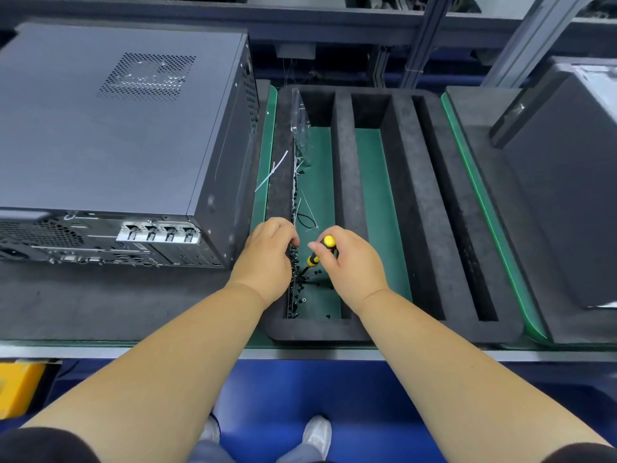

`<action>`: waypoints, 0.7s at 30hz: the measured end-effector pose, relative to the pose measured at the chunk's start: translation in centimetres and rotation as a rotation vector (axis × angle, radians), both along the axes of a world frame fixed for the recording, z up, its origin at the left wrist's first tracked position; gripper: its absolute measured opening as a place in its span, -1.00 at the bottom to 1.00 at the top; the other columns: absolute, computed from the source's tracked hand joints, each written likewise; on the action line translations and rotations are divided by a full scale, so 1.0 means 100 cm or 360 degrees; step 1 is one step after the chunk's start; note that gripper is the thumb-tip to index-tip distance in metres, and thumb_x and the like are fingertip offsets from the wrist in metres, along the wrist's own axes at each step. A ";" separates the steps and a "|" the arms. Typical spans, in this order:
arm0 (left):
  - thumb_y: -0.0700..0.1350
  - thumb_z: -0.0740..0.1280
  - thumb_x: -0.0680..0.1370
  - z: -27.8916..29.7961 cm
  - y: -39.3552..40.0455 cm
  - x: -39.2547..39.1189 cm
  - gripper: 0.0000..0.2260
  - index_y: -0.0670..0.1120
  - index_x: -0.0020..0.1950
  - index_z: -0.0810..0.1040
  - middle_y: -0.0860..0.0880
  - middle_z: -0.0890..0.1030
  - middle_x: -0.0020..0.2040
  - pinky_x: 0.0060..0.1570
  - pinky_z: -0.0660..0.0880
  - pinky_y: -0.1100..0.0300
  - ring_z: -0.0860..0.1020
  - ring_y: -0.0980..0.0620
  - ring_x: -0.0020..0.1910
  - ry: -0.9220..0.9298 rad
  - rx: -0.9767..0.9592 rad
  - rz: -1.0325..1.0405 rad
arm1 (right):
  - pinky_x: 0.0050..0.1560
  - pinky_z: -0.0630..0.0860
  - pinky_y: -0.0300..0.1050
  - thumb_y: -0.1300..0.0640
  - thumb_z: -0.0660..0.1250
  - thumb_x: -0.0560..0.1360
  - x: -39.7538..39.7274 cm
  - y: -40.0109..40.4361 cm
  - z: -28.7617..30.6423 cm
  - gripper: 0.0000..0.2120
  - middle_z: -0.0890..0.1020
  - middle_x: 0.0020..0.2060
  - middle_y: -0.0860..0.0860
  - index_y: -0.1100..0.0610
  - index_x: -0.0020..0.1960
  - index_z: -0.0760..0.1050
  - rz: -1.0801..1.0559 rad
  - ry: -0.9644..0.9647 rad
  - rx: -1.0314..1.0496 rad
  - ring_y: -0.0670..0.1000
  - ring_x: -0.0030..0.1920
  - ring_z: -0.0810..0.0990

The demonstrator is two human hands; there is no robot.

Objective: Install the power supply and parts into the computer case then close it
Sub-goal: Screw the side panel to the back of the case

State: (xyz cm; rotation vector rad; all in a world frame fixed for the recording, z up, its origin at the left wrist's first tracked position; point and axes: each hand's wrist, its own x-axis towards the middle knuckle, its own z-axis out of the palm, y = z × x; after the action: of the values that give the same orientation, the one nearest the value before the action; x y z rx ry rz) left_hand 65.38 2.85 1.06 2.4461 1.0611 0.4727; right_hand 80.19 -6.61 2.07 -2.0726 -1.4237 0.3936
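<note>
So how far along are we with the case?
Done: the computer case lies with its side panel on. In hand: the right hand holds the yellow screwdriver; the left hand reaches among loose screws in the foam tray. Left, probably: screwing the panel shut.

Left of the hands, the computer case (pixel 110 128) shows matt painted metal; under the fingers, rough black foam tray (pixel 344 182), glossy yellow plastic screwdriver (pixel 320 252).

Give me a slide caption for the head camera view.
Right hand holds screwdriver over screws in foam tray; closed case beside.
</note>
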 end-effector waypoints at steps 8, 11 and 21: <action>-0.42 0.17 0.41 0.000 0.000 0.000 -0.63 0.06 -0.05 0.41 0.14 0.41 0.14 -0.01 0.42 0.13 0.33 0.06 0.16 -0.0011 -0.0007 0.0023 | -0.23 0.45 -0.14 -0.16 0.22 0.58 0.000 -0.002 0.003 -0.78 0.57 -0.18 -0.09 -0.03 -0.06 0.48 -0.0178 0.0295 0.0078 -0.08 -0.18 0.50; -0.41 0.17 0.45 0.001 0.000 0.000 -0.64 0.03 0.01 0.44 0.12 0.42 0.16 0.05 0.43 0.12 0.34 0.06 0.18 -0.0025 -0.0021 0.0026 | -0.32 0.33 -0.35 -0.10 0.25 0.59 0.001 -0.006 0.008 -0.80 0.53 -0.29 -0.13 -0.01 -0.12 0.46 -0.0276 0.0493 0.0168 -0.17 -0.27 0.47; -0.20 0.30 0.56 0.023 -0.004 -0.006 -0.63 0.18 0.28 0.44 0.23 0.43 0.24 0.30 0.31 0.25 0.40 0.24 0.26 -0.0274 -0.0508 -0.0066 | -0.32 0.36 -0.36 -0.14 0.22 0.57 0.033 -0.021 0.067 -0.74 0.60 -0.27 0.06 0.03 -0.15 0.46 -0.0540 0.0785 0.0579 -0.12 -0.33 0.41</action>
State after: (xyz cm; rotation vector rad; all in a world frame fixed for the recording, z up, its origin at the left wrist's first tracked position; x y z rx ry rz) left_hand 64.74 2.41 3.35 2.1034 0.9331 0.4531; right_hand 83.51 -8.75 8.75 -1.7190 -0.7705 0.4293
